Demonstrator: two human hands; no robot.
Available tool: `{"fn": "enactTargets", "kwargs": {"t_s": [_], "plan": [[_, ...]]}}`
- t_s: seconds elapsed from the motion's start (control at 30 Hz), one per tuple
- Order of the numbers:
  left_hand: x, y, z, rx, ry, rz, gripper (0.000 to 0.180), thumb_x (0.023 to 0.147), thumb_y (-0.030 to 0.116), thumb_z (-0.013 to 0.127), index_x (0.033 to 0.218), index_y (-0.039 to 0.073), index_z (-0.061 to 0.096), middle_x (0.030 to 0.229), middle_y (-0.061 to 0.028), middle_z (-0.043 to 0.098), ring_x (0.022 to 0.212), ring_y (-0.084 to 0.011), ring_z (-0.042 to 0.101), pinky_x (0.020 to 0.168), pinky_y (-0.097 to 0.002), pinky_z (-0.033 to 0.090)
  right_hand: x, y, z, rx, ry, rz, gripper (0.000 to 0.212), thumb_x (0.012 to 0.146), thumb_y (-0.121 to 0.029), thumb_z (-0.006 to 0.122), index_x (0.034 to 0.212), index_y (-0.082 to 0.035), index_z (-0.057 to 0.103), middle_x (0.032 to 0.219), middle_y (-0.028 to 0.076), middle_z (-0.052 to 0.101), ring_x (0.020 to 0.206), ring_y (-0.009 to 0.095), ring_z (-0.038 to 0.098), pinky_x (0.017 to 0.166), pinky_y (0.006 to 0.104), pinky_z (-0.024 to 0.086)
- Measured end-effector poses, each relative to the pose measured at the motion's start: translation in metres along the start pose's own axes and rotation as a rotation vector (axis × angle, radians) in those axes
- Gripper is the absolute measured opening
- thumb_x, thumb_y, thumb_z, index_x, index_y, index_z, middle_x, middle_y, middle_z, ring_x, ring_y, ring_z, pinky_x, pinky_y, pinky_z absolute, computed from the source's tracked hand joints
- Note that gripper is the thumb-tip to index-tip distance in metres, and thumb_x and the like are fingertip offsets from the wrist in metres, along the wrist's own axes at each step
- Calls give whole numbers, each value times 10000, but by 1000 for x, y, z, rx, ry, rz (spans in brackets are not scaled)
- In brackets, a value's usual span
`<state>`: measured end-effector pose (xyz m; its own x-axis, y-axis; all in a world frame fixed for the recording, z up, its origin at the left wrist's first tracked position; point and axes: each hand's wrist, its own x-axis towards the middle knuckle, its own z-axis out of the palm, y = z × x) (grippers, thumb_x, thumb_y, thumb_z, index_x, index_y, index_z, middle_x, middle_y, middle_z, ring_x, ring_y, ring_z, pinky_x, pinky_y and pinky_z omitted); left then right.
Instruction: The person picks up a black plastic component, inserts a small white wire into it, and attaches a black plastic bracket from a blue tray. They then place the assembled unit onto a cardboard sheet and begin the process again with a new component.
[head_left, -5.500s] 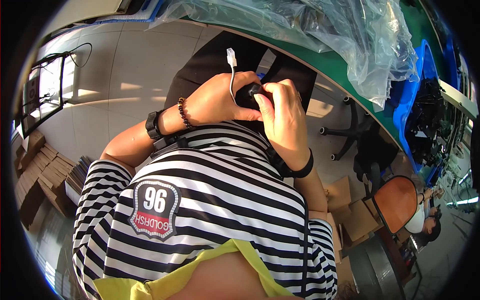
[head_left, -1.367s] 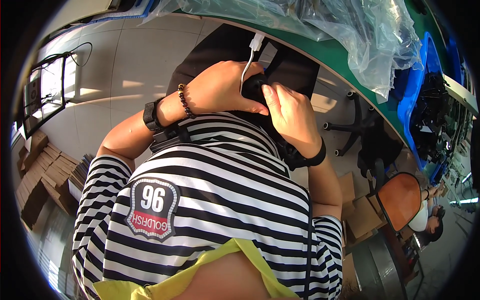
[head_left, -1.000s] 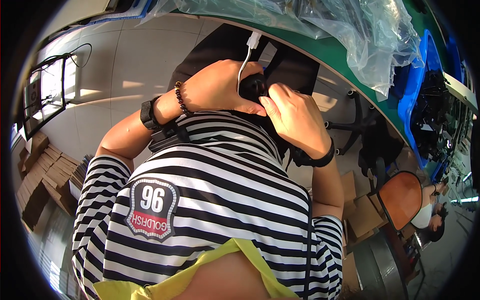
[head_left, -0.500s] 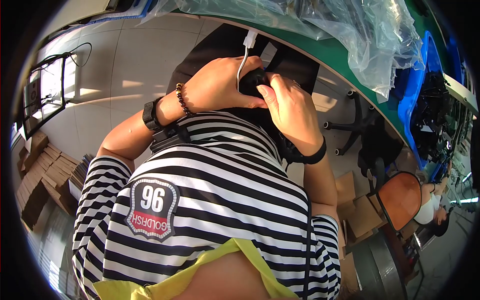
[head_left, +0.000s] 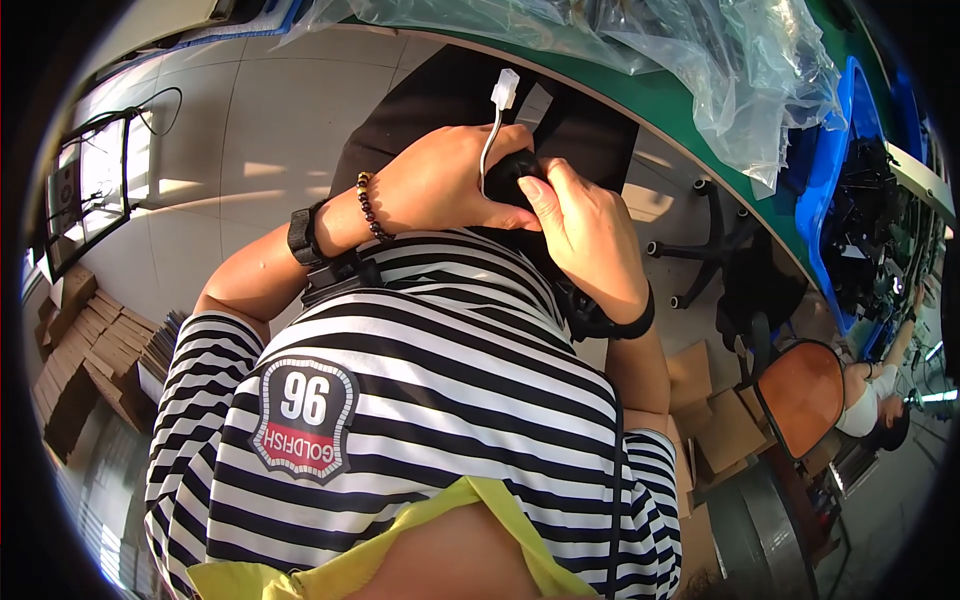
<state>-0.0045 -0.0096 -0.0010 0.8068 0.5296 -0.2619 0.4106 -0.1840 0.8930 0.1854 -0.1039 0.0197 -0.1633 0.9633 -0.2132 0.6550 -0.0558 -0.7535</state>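
Both left hand point(head_left: 450, 178) and right hand point(head_left: 597, 237) held a rounded black housing point(head_left: 511, 174), probably light and stiff, best gripped by its sides, clear of the white cable connector point(head_left: 505, 90) beyond it.

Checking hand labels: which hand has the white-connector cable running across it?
The left hand; the visible cable runs across it, with none on the right hand.

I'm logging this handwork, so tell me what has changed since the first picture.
The white connector has swung to the right and slightly away from the body; the right hand has shifted a little right. In the background, a co-worker's arm now reaches farther out. Nothing was visibly let go: the left hand still grips the black rounded part, right thumb against it.
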Motion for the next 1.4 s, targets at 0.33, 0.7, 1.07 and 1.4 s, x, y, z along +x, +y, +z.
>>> {"fn": "enactTargets", "kwargs": {"t_s": [0.33, 0.7, 1.07, 1.4], "plan": [[0, 0, 4, 32, 21, 36, 523, 740, 255, 856, 1127, 30, 588, 999, -135, 680, 892, -336, 670, 773, -387, 524, -8, 0, 4, -22, 105, -37, 304, 1036, -305, 575, 1081, -4, 580, 849, 196, 655, 729, 417, 642, 620, 444, 488], [-4, 5, 9, 26, -6, 115, 531, 734, 245, 857, 1142, 32, 591, 1026, -125, 681, 935, -320, 680, 816, -378, 535, -16, -1, 7, -10, 125, -37, 324, 1016, -323, 608, 987, -2, 572, 809, 178, 632, 680, 390, 613, 591, 425, 470], [-11, 15, 9, -19, 0, 109, 491, 737, 215, 857, 1116, 31, 606, 1010, -114, 679, 916, -310, 679, 802, -372, 537, -24, -4, 3, -6, 101, -46, 328, 1006, -333, 621, 981, -9, 576, 810, 173, 634, 688, 382, 629, 584, 416, 467], [-14, 19, 4, 5, -7, 68, 486, 739, 223, 863, 1109, 30, 613, 986, -103, 675, 901, -282, 677, 797, -363, 538, -23, -11, 12, -74, 167, -33, 356, 1009, -359, 611, 974, -7, 572, 784, 180, 629, 664, 392, 625, 571, 412, 472]]}}
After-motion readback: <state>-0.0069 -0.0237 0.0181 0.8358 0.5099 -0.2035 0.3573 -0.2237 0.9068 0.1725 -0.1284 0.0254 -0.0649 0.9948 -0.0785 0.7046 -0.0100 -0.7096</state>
